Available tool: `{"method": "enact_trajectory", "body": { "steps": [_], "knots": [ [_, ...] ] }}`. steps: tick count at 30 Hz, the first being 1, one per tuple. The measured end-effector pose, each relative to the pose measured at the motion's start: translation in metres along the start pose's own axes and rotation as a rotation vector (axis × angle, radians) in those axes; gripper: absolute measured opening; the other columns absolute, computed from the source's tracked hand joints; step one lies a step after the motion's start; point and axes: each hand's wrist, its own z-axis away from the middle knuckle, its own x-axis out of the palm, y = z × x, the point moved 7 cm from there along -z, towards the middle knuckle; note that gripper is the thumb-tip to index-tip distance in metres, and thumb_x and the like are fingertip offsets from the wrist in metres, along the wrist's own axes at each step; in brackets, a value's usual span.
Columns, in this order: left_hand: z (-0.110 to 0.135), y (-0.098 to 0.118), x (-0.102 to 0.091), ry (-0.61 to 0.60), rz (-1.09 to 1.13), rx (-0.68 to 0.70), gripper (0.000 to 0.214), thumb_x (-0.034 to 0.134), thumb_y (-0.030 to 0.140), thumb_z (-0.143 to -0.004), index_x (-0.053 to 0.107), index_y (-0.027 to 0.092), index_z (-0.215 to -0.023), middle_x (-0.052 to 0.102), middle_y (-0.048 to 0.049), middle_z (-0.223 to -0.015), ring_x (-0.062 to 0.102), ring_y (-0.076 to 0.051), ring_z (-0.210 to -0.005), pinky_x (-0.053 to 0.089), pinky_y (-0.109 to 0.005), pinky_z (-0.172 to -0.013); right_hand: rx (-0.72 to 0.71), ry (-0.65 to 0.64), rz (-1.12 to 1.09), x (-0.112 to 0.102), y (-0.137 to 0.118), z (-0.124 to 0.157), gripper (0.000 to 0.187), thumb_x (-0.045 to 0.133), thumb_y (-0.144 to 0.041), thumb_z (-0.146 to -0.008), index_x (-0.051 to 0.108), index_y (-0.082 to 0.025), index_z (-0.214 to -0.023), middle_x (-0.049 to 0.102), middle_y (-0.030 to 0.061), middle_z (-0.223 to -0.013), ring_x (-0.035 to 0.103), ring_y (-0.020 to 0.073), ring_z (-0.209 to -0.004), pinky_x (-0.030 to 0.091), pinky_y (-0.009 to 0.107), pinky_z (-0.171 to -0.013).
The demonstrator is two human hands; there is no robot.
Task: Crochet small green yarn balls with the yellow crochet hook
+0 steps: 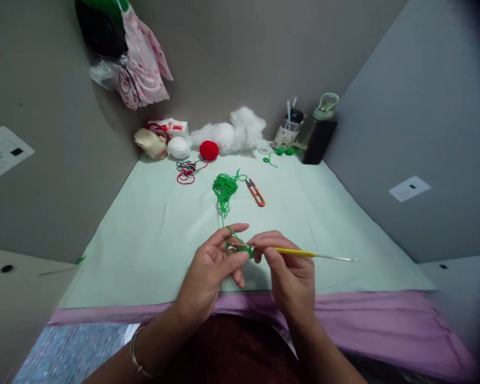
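My left hand (212, 266) pinches a small piece of green crochet work (240, 248), with the green yarn running over its forefinger. That strand leads up to a loose heap of green yarn (224, 188) on the pale green table cover (144, 240). My right hand (290, 269) grips a crochet hook with a yellow handle (300, 253), its tip in the green work and its metal end pointing right. Both hands hover above the near edge of the table.
Orange thread snips (256, 192) lie right of the yarn heap. At the back stand a red yarn ball (209, 150), white stuffing (236, 133), tangled red and black thread (186, 172), a pen cup (287, 133), a green bottle (320, 125) and small green pieces (284, 151). Bags (136, 64) hang at the left wall.
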Motion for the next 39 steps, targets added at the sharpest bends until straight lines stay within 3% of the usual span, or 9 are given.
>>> {"method": "enact_trajectory", "body": {
  "steps": [4,11,15,20,23,25,28,33,39],
  "knots": [
    [0.003,-0.001,0.001,-0.018,-0.066,0.052,0.035,0.082,0.021,-0.089,0.078,0.024,-0.124,0.066,0.0025,-0.089,0.067,-0.006,-0.061,0.060,-0.019,-0.065,0.103,0.032,-0.102,-0.003,0.009,0.000,0.014,0.067,-0.027,-0.102,0.082,-0.028,-0.101,0.077,0.0011,-0.091,0.066,0.0117,-0.072,0.054,0.026,-0.068],
    [0.003,0.003,-0.002,0.008,-0.072,0.053,0.034,0.083,0.020,-0.086,0.078,0.021,-0.120,0.062,0.0022,-0.089,0.064,-0.006,-0.062,0.061,-0.022,-0.065,0.184,0.021,-0.270,-0.001,0.010,-0.002,0.021,0.063,-0.035,-0.105,0.078,-0.023,-0.096,0.079,0.0032,-0.090,0.068,0.0120,-0.066,0.056,0.025,-0.063],
    [0.004,0.007,-0.004,0.036,-0.141,0.095,0.037,0.083,0.019,-0.084,0.077,0.021,-0.120,0.062,0.0024,-0.087,0.064,-0.008,-0.063,0.061,-0.022,-0.065,0.032,0.004,-0.033,-0.002,-0.007,0.002,0.022,0.055,-0.026,-0.108,0.076,-0.024,-0.103,0.078,0.0038,-0.096,0.070,0.0140,-0.072,0.059,0.029,-0.068],
    [0.009,0.009,-0.007,0.174,-0.260,0.135,0.040,0.086,0.016,-0.079,0.077,0.021,-0.118,0.063,0.0022,-0.083,0.064,-0.010,-0.073,0.060,-0.021,-0.070,-0.376,-0.148,0.470,0.013,-0.030,0.017,0.026,0.054,-0.012,-0.104,0.072,-0.024,-0.118,0.078,0.0078,-0.101,0.075,0.0210,-0.092,0.062,0.035,-0.077],
    [0.007,0.001,-0.007,0.155,-0.177,0.075,0.054,0.090,0.020,-0.078,0.072,0.023,-0.129,0.061,0.0045,-0.079,0.055,-0.006,-0.057,0.052,-0.016,-0.054,-0.559,-0.135,0.741,0.019,-0.029,0.027,0.035,0.061,-0.010,-0.100,0.071,-0.025,-0.130,0.077,0.0099,-0.107,0.075,0.0225,-0.095,0.063,0.035,-0.077],
    [0.005,-0.008,-0.003,0.060,-0.054,-0.058,0.060,0.090,0.025,-0.079,0.069,0.021,-0.135,0.055,0.0077,-0.071,0.037,-0.001,-0.044,0.036,-0.013,-0.040,-0.600,-0.079,0.792,0.018,-0.027,0.030,0.041,0.065,-0.009,-0.097,0.072,-0.027,-0.132,0.075,0.0100,-0.110,0.074,0.0235,-0.099,0.063,0.036,-0.078],
    [0.002,-0.011,-0.001,-0.017,0.111,-0.200,0.051,0.090,0.021,-0.080,0.072,0.014,-0.128,0.045,0.0113,-0.062,0.019,0.001,-0.041,0.023,-0.011,-0.036,-0.429,0.010,0.572,0.007,-0.023,0.021,0.033,0.061,-0.010,-0.100,0.076,-0.028,-0.123,0.074,0.0077,-0.104,0.072,0.0221,-0.093,0.061,0.036,-0.077],
    [0.001,0.000,-0.003,0.000,0.083,-0.127,0.043,0.087,0.016,-0.081,0.076,0.019,-0.122,0.060,0.0043,-0.085,0.024,0.005,-0.042,0.024,-0.011,-0.037,-0.088,0.111,0.044,-0.005,-0.009,0.004,0.020,0.058,-0.022,-0.105,0.077,-0.024,-0.099,0.070,0.0034,-0.086,0.063,0.0156,-0.069,0.055,0.032,-0.064],
    [0.002,-0.003,-0.005,0.032,-0.138,0.028,0.037,0.088,0.025,-0.083,0.080,0.023,-0.119,0.061,0.0019,-0.089,0.044,-0.002,-0.054,0.039,-0.015,-0.047,-0.124,0.030,0.212,0.004,-0.009,0.007,0.023,0.058,-0.017,-0.104,0.079,-0.027,-0.109,0.078,0.0054,-0.097,0.070,0.0190,-0.081,0.059,0.034,-0.070]
  ]
}}
